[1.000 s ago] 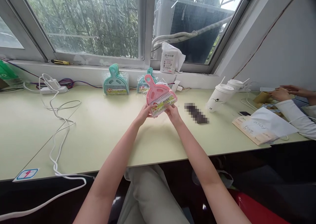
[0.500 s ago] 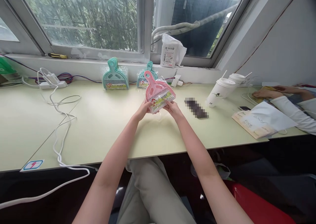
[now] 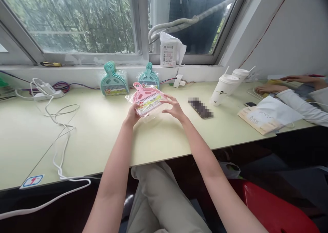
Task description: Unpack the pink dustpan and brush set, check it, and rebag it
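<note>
A pink mini dustpan and brush set (image 3: 148, 98) in clear wrap, with a colourful label, is tilted above the table, its handle pointing up and left. My left hand (image 3: 132, 114) grips its lower left corner, thumb over the front. At its right edge is my right hand (image 3: 174, 107), fingers spread and thumb apart; the fingertips are at the wrap, and I cannot tell whether they touch it. Behind, against the wall, stand a stack of teal dustpan sets (image 3: 114, 80) and a smaller teal group (image 3: 149, 76), partly covered by the pink set.
White cables (image 3: 61, 137) trail across the pale table (image 3: 102, 140) at left, from a power strip (image 3: 48, 94). To the right are a blurred-out dark object (image 3: 200, 108), lidded cups (image 3: 225, 89), a paper bag (image 3: 266, 115) and another person's hands (image 3: 271, 88).
The pink dustpan set has moved left and tipped flatter. My right hand has loosened, its fingers now spread at the right edge, while my left hand keeps its grip. The view has shifted slightly.
</note>
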Demonstrator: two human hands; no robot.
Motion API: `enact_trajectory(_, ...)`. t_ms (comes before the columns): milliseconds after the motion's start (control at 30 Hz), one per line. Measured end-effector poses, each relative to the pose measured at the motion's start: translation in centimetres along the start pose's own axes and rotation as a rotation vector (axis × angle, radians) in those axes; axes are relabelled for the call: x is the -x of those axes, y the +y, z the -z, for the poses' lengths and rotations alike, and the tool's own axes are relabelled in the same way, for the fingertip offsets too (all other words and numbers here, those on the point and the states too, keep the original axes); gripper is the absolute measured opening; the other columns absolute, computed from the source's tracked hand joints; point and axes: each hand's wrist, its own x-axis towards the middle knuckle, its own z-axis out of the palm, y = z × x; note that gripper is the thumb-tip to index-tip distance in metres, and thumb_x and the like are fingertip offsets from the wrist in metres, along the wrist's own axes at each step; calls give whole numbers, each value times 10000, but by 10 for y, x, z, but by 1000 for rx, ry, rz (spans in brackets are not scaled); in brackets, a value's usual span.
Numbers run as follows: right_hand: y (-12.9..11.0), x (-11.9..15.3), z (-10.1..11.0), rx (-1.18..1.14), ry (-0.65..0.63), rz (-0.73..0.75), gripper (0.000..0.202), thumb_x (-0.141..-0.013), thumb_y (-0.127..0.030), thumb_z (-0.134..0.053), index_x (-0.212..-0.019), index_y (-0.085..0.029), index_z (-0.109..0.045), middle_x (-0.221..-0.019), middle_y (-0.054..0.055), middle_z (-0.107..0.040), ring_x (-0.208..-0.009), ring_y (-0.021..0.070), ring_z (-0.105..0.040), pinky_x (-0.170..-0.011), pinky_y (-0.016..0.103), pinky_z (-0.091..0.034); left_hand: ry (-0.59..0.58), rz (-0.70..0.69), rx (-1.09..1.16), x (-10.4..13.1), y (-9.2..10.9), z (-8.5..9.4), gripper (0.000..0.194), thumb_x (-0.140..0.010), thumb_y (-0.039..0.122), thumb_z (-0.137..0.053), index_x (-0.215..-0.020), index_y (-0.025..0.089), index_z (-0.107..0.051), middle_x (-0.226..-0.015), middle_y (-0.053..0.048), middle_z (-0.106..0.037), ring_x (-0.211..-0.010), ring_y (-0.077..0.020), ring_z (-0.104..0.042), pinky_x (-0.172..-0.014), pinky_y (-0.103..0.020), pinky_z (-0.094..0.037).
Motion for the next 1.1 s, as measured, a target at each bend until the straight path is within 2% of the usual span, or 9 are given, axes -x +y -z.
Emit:
enact_trajectory(133,5,1,-2,48,-42,62,704,-525,-264,-918,-1177,-358,-670,-1503,-18,-417,-1461,321,-206,-1185,500,-167,18,-69,63,-5,-2,8,644,-646,201,-513,-1290,185,-499,-1072,-89,-664,-914,-234,-671,-772,-369,-592)
enact_trajectory(300,1,3,-12,86,133,37,97,-804,-254,-723,-852,-332,-753,-1264,-26,-635,-1310,260,-444,-1155,480,-216,-2,3,-23,-6,-4,18,623,-657,216,-545,-1278,180,-525,-1032,-108,-679,-835,-228,-680,-680,-338,-602)
enact_trajectory(433,2,4,-21,53,216,-30,69,-808,-275,-715,-751,-305,-741,-1083,-6,-697,-1093,236,-568,-1089,440,-313,-77,153,-167,-1,-3,14,564,-674,245,-590,-1233,169,-575,-961,-131,-694,-770,-256,-681,-593,-356,-601)
enact_trajectory(567,14,3,-26,41,287,-130,25,-758,-264,-749,-741,-271,-731,-1071,23,-668,-1089,233,-553,-1059,419,-355,-156,205,-188,6,-2,6,496,-690,219,-618,-1179,140,-597,-1014,-145,-697,-825,-264,-687,-657,-394,-618)
enact_trajectory(700,26,1,-28,-46,300,-208,154,-665,-311,-814,-754,-229,-717,-1119,62,-609,-1147,238,-529,-1057,398,-393,-240,229,-178,9,-1,4,459,-709,191,-617,-1161,115,-594,-1051,-155,-701,-846,-265,-691,-687,-406,-618)
enact_trajectory(867,38,-4,-28,-469,245,-406,735,-478,-377,-902,-1140,-200,-639,-1193,88,-634,-1085,231,-599,-936,373,-508,-298,210,-259,9,-1,2,481,-757,289,-651,-1206,132,-578,-944,-136,-718,-688,-238,-692,-605,-350,-590)
enact_trajectory(933,45,-6,-28,-574,186,-453,694,-457,-385,-901,-1073,-176,-657,-1050,69,-702,-985,225,-638,-901,382,-525,-283,184,-299,9,-2,-2,547,-790,441,-640,-1239,139,-562,-960,-144,-712,-662,-238,-690,-574,-339,-571)
enact_trajectory(1000,53,-8,-29,-593,244,-435,622,-462,-372,-892,-1005,-173,-663,-956,47,-725,-912,211,-655,-881,373,-528,-242,86,-334,8,-5,-5,632,-783,557,-628,-1280,180,-532,-1021,-138,-704,-706,-234,-700,-596,-321,-558)
enact_trajectory(1100,63,-12,-31,-464,379,-429,583,-502,-348,-864,-1010,-197,-621,-903,22,-730,-835,189,-663,-825,350,-535,-109,-116,-489,0,-14,-6,635,-702,495,-739,-1239,222,-539,-997,-92,-707,-731,-208,-695,-643,-283,-521)
